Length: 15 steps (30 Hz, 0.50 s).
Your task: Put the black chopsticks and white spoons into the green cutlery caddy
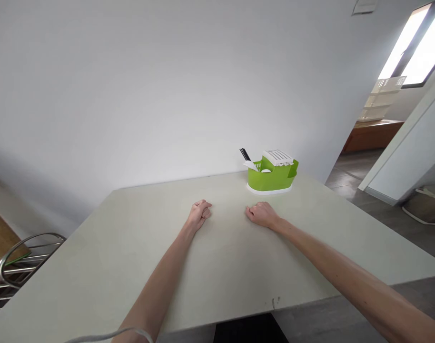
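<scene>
- The table (96, 267) is the biggest thing before you: a pale, bare top that runs back to the white wall (132, 85). Both of your forearms lie stretched over it.
- The rack (272, 177) is a green plastic holder on a white base. It stands near the far edge of the table, to the right of the middle, and upright.
- Its long axis goes left to right across your view. A white slotted block (278, 157) sits on its right part, and black sticks (245, 154) with a white piece lean out at its left end.
- Your right hand (262, 214) rests on the table just in front of the rack, a little to the left of its middle. The fingers are curled in, knuckles up, and it holds nothing.
- Your left hand (200, 212) is a loose fist on the table, also with nothing in it. It lies farther left, well apart from the rack.
- So the right hand is clearly the nearer one; the rack lies straight ahead of it and slightly right.
- Nothing stands between either hand and the rack; only bare table top is there.
- At the far left, below the table edge, you see a wire frame (21, 262) of metal, well away from both hands.
- At the right, a doorway opens to a floor (356, 176) and a bright window.
</scene>
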Tool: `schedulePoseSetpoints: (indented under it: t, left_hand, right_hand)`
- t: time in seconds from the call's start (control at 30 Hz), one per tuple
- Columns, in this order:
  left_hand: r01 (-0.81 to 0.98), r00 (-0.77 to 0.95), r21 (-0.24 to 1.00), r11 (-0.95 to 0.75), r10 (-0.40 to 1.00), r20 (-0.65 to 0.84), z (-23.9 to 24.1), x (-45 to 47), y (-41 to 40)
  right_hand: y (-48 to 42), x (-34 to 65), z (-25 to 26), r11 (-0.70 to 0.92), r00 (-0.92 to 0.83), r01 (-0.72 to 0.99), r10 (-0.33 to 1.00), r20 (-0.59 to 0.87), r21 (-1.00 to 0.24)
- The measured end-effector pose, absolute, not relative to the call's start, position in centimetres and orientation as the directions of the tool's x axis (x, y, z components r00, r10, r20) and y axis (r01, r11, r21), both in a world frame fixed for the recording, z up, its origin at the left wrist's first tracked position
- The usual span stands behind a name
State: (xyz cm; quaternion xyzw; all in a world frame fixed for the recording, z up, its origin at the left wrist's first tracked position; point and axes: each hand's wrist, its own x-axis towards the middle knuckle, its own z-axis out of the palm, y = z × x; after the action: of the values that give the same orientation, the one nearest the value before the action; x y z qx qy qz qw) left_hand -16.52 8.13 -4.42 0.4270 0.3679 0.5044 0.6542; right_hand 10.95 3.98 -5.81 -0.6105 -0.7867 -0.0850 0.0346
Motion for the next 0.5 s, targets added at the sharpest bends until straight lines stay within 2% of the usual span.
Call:
schedulePoseSetpoints:
  t: [0.5]
  left_hand:
    - [-0.204, 0.198, 0.979, 0.013, 0.980, 0.028, -5.1, -15.8, 6.5]
  right_hand:
    - [4.0, 11.5, -7.1, 0.180, -0.165, 0.983, 0.959, 0.229, -0.044]
